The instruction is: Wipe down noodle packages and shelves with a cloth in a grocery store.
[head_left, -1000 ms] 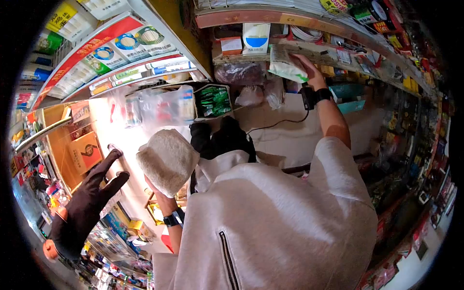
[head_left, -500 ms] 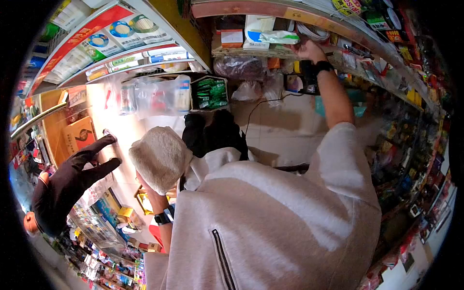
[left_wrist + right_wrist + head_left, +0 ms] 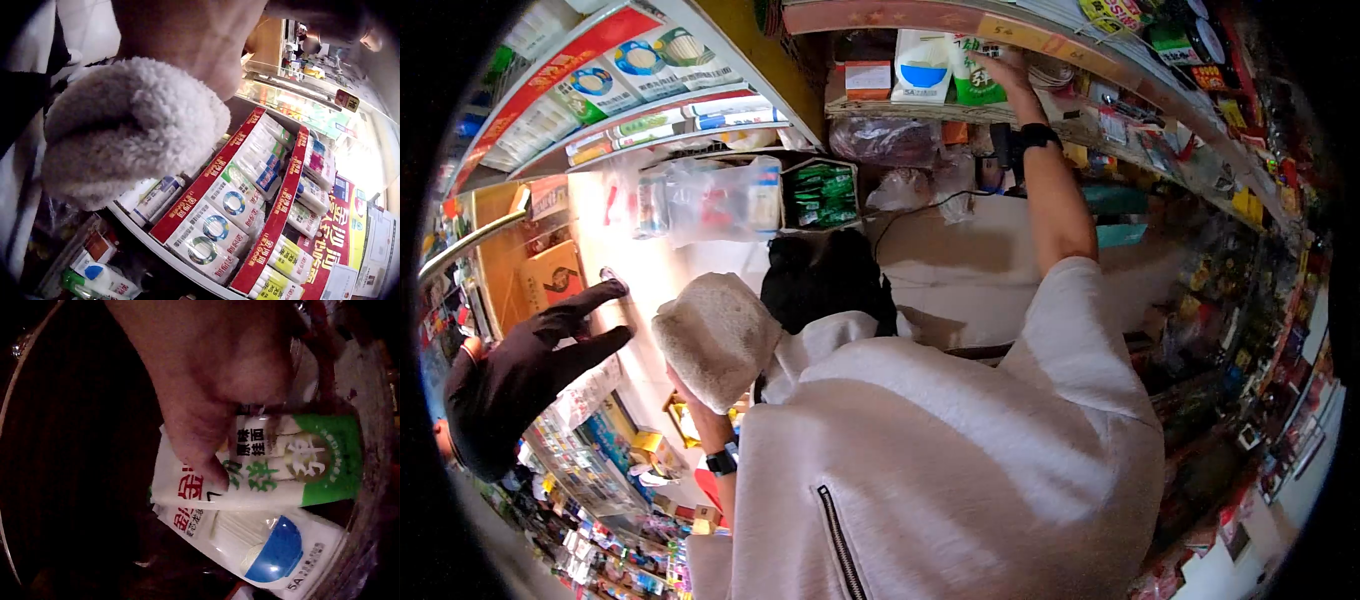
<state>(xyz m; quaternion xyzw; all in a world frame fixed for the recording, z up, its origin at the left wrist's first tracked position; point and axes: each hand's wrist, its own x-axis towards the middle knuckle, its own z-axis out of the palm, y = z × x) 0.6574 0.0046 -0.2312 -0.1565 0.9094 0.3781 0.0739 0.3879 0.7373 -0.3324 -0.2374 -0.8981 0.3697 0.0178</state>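
Observation:
In the head view my left hand holds a folded, fluffy off-white cloth; the cloth hides most of the fingers. The left wrist view shows the same cloth bunched just beyond the hand. My right hand is up at the shelf, gripping a green-and-white noodle packet. Seen from the right wrist, the thumb lies across the front of this packet, with the other fingers mostly hidden. A white noodle packet with a blue bowl print stands beside it, partly overlapped in the wrist view.
The shelf board runs under the packets, with a price rail above. A rack of packaged noodles stands at the left. Below are an open box of green packs and clear plastic bags. Another person's dark sleeve is at far left.
The right hand has raised the green-and-white packet from lying flat to standing upright beside the blue-bowl packet. The left hand keeps holding the cloth, shifted slightly left in view.

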